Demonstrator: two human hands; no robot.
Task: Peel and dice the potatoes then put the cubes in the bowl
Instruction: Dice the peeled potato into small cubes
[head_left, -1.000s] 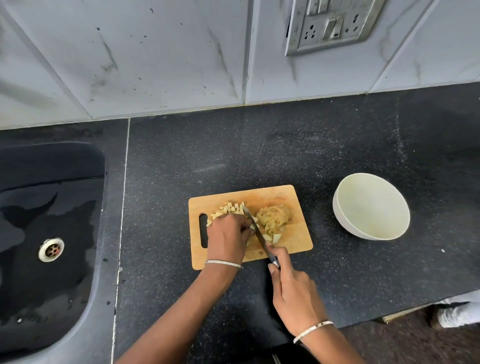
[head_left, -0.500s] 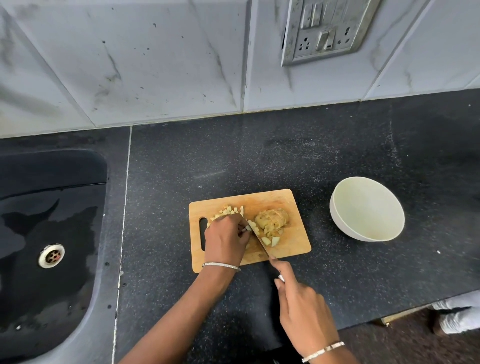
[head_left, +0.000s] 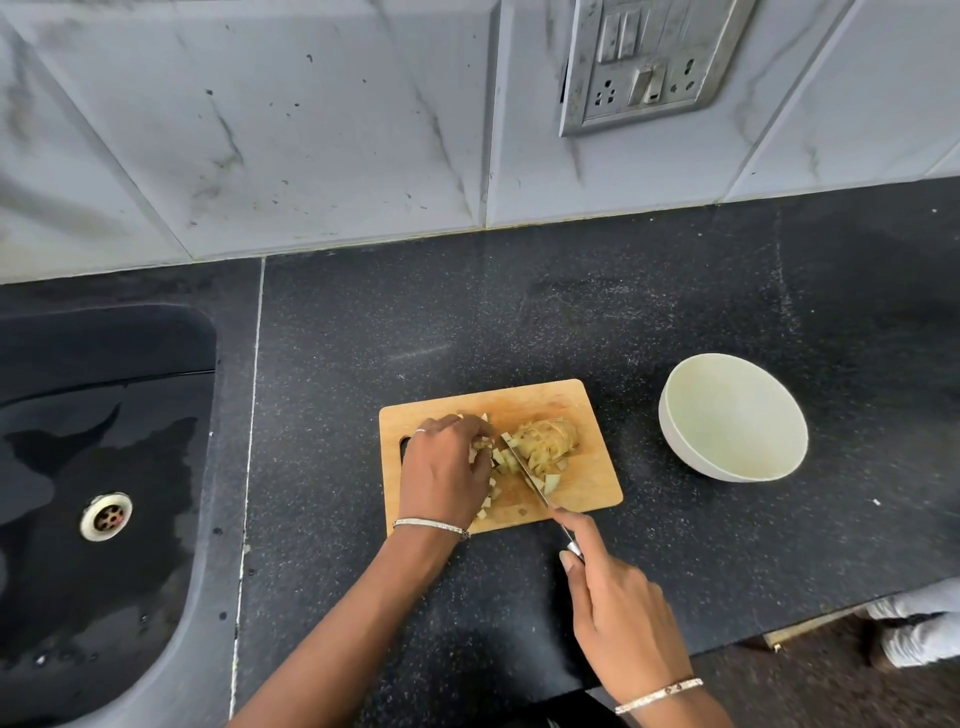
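Potato cubes (head_left: 500, 460) are being held down on the left half of the cutting board (head_left: 587, 491) by the left hand (head_left: 447, 473), whose fingers are being curled over the pile, with the fingertips touching the pieces just beside the blade. A knife (head_left: 524, 470) is being gripped by the right hand (head_left: 618, 618): the handle is being clasped by the bent fingers, while the index finger is being laid straight along the spine. The blade is being held slantwise, its long axis running from the handle at the near right to the tip at the far left, between the cubes and a sliced potato (head_left: 548, 439). That potato is being supported by the board's far right part, its slices leaning together, its long axis lying roughly left to right. A pale bowl (head_left: 675, 447) is being borne by the countertop (head_left: 675, 312), right of the board and apart from it.
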